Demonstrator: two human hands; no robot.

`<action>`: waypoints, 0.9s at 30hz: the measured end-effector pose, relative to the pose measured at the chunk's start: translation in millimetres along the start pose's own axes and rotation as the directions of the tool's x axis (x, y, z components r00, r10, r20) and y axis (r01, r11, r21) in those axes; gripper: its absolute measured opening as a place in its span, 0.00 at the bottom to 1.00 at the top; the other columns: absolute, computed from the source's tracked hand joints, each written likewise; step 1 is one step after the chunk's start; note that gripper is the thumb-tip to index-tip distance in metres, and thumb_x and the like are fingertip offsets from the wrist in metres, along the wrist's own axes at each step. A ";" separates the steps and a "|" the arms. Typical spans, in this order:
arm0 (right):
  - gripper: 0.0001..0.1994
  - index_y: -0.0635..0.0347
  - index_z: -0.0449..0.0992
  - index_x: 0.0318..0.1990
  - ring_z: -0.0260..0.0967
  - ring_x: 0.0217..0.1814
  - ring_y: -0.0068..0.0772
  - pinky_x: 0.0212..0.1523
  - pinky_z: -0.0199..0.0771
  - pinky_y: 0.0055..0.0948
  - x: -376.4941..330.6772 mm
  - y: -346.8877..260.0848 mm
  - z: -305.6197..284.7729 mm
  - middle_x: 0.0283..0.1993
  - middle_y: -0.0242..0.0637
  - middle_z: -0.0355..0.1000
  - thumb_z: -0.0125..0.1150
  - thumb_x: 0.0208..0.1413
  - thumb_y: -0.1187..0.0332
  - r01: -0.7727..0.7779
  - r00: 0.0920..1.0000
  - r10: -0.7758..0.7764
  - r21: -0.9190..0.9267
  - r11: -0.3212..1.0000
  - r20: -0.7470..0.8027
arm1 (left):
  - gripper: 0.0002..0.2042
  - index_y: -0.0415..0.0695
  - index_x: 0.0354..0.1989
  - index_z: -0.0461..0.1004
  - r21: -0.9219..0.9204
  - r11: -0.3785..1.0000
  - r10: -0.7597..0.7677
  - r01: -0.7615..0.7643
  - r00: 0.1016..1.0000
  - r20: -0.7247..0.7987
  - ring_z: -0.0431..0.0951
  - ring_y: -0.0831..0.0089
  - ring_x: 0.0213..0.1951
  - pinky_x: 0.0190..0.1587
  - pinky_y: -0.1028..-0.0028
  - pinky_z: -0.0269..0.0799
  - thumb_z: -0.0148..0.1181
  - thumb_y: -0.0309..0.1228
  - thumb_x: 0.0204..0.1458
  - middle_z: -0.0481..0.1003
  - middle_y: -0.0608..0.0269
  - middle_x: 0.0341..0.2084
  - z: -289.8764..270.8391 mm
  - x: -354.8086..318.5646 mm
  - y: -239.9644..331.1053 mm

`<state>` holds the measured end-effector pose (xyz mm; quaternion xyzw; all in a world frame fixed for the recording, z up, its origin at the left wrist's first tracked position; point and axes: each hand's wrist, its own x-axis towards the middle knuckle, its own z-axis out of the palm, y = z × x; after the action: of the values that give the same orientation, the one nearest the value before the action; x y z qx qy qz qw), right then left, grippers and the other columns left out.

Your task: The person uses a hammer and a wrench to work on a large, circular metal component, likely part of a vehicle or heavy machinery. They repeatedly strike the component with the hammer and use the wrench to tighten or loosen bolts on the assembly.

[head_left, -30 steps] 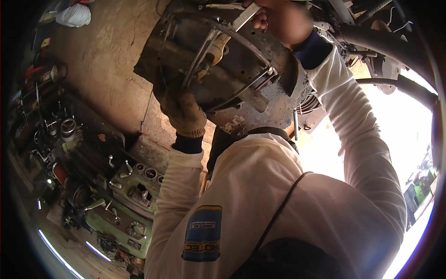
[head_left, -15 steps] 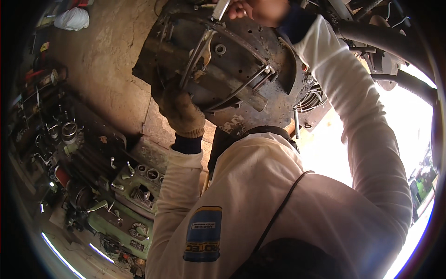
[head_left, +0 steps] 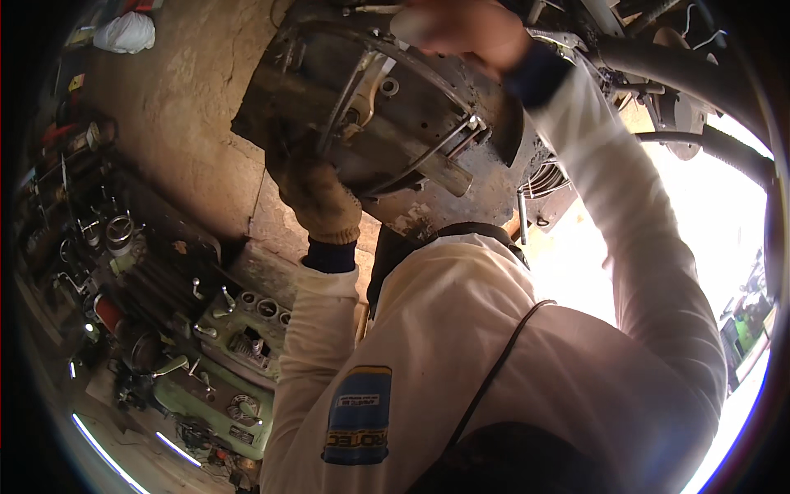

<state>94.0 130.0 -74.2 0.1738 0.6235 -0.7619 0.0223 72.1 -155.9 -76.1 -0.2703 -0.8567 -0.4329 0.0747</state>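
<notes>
My left hand (head_left: pixel 322 198), in a brown knitted glove, is closed at the lower end of a narrow dark metal bar (head_left: pixel 342 107); its fingertips are lost in shadow. The bar slants across a large dark steel plate assembly (head_left: pixel 424 86) with curved rods, drilled holes and a small ring. A pale flat metal piece with a rounded end (head_left: pixel 366 95) shows beside the bar. My bare right hand (head_left: pixel 469 33) is over the far edge of the plate, smeared by motion. Its fingers cannot be made out, nor whether anything is in them.
A green machine (head_left: pixel 214 395) with levers and dials stands at the lower left. Handwheels and more machinery (head_left: pixel 119 235) line the left side. A white bag (head_left: pixel 125 33) lies at the far left. Thick dark pipes (head_left: pixel 683 78) and a coil of wire (head_left: pixel 543 179) are on the right.
My right hand has moved slightly right and nearer, and is more blurred. The light metal end beside it no longer shows. My left hand has barely moved.
</notes>
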 end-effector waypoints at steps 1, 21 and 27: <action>0.12 0.63 0.73 0.53 0.68 0.26 0.20 0.27 0.66 0.21 -31.8 -5.8 1.8 0.26 0.32 0.72 0.51 0.68 0.66 -0.064 0.995 0.059 -0.073 0.995 -0.076 | 0.29 0.34 0.60 0.70 0.006 1.000 -0.007 0.007 1.000 -0.002 0.68 0.54 0.63 0.65 0.63 0.65 0.42 0.49 0.66 0.64 0.44 0.63 0.8 0.9 0.3; 0.19 0.65 0.76 0.40 0.74 0.23 0.24 0.19 0.67 0.19 25.3 -3.4 -18.3 0.27 0.36 0.75 0.54 0.68 0.54 -0.050 0.996 0.034 0.217 0.975 0.078 | 0.32 0.33 0.60 0.70 -0.014 0.999 0.047 -0.047 0.999 0.000 0.66 0.53 0.64 0.64 0.60 0.65 0.42 0.53 0.66 0.65 0.44 0.62 -0.3 2.1 -0.8; 0.19 0.66 0.75 0.37 0.71 0.19 0.26 0.19 0.67 0.24 95.9 -16.6 9.7 0.19 0.37 0.71 0.56 0.67 0.55 -0.100 0.960 0.063 0.122 0.988 0.274 | 0.30 0.35 0.62 0.69 -0.022 0.995 0.095 -0.095 0.995 0.003 0.64 0.52 0.65 0.65 0.60 0.64 0.38 0.50 0.67 0.64 0.43 0.63 1.6 1.6 -6.6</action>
<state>-2.4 141.9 -85.1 0.0952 0.5541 -0.8173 0.1264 67.4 -157.2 -81.1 -0.3125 -0.8381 -0.4378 0.0907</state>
